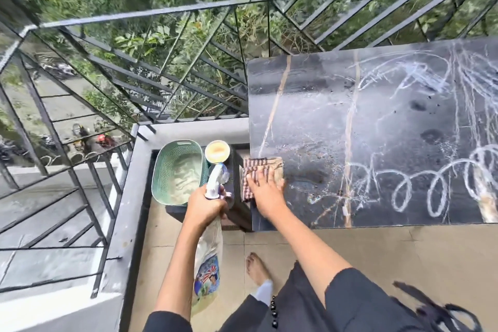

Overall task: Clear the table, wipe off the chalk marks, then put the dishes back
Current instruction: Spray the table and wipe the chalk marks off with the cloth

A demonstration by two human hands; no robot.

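Your left hand [204, 206] curls tight round the neck of the spray bottle [208, 259]; the bottle body hangs below the fist. Your right hand [265, 193] lies flat, fingers straight, pressing the checked cloth [258, 167] on the table [323, 121] at its near left corner. Chalk marks [420, 186] lie to the right. A green basket [176, 170] sits beyond the left hand.

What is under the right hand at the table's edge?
A striped cloth, pressed flat by the right hand at the left edge of the table. The table surface beneath the cloth is covered, so any chalk there cannot be seen.
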